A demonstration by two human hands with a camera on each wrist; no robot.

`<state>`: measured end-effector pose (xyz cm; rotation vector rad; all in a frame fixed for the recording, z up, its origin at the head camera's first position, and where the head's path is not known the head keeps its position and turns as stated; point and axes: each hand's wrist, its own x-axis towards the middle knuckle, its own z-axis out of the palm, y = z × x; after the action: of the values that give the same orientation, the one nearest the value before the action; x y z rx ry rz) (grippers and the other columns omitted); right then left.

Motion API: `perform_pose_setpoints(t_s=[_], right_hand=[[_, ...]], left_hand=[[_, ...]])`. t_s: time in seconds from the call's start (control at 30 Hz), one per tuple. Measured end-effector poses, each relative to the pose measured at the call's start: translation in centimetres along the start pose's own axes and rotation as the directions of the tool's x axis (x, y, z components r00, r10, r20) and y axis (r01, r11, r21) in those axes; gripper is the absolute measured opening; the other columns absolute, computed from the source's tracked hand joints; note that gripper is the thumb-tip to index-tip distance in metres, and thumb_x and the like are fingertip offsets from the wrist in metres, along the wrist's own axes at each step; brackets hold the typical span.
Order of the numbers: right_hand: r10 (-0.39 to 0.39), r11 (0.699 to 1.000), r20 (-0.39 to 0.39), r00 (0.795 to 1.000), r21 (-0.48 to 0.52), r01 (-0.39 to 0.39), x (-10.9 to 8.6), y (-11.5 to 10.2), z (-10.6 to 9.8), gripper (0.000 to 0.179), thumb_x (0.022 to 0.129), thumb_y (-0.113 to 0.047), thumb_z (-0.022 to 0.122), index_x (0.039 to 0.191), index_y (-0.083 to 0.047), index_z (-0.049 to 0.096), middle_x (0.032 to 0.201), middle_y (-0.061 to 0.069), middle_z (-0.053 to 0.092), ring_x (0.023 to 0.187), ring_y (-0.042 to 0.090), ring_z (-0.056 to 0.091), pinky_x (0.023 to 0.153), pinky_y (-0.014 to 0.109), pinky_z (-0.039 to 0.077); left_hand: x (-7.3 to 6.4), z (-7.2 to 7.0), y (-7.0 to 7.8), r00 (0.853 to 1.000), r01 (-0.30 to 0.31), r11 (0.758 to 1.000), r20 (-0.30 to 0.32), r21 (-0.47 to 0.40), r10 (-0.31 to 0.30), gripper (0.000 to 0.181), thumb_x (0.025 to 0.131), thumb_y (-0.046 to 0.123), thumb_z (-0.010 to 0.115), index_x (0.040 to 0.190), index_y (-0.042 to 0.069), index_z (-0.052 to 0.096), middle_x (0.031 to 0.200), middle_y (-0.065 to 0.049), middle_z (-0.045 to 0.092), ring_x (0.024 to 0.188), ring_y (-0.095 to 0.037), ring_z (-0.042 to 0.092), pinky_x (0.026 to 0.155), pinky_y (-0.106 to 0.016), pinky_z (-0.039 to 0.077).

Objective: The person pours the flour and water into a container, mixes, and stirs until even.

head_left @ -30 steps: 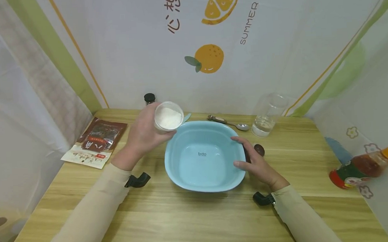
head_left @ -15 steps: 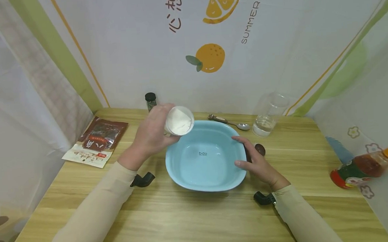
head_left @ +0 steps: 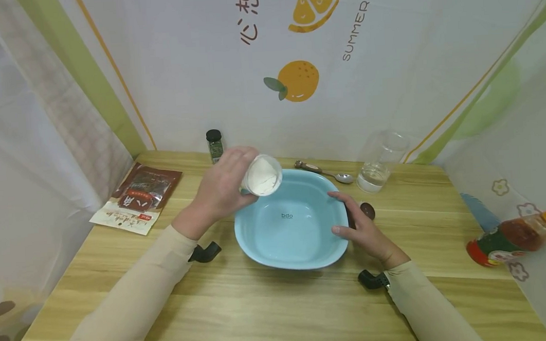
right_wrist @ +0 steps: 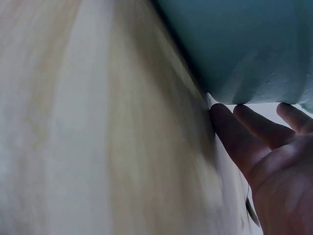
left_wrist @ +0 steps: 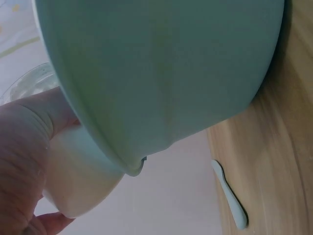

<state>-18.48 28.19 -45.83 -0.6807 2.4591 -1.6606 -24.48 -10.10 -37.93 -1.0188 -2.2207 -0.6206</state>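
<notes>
Left arm [head_left: 127,302]: sleeved to the wrist, reaching in from the near left of the basin [head_left: 290,241].
Left wrist [head_left: 189,228]: bare, left of the basin.
Left hand [head_left: 225,186]: raised above the rim at the basin's far left corner, curled round a cup.
Left thumb [head_left: 248,198]: on the basin's side of that grip, nearer the body than the fingers.
Right arm [head_left: 430,301]: sleeved, slanting in from the near right of the basin.
Right wrist [head_left: 395,259]: bare, right of the basin.
Right hand [head_left: 368,236]: at the basin's right rim, thumb and forefinger spread, other fingers fairly straight against its outer wall (three fingertips show from the right wrist).
</notes>
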Motion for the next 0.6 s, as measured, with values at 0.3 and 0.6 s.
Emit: perform_pose_setpoints(t_s=[0.3, 0.6], right_hand=[[0.008, 1.000, 0.003, 1.000, -0.001, -0.008, 0.00, 0.04, -0.06, 0.079, 0.101, -0.014, 0.070, 0.171, -0.015, 0.035, 0.179, 0.020, 0.024, 0.155, 0.051, 0.038, 0.107, 0.025, 0.049], [0.006, 1.000, 0.000, 1.000, -0.004, -0.006, -0.01, -0.02, -0.08, 0.079, 0.101, -0.013, 0.071, 0.171, -0.015, 0.035, 0.178, 0.021, 0.024, 0.153, 0.051, 0.041, 0.104, 0.026, 0.052]], left_hand=[[0.19, 0.69, -0.15, 0.989, -0.142, 0.987, -0.025, 0.078, 0.144, 0.097, 0.067, 0.019, 0.110, 0.147, -0.001, 0.060, 0.144, -0.019, 0.067, 0.139, -0.042, 0.060, 0.118, -0.053, 0.049], [0.21, 0.81, 0.03, 0.983, -0.177, 0.980, -0.025, 0.086, 0.180, 0.098, 0.066, 0.017, 0.111, 0.148, 0.003, 0.059, 0.145, -0.019, 0.067, 0.139, -0.043, 0.059, 0.118, -0.056, 0.048]])
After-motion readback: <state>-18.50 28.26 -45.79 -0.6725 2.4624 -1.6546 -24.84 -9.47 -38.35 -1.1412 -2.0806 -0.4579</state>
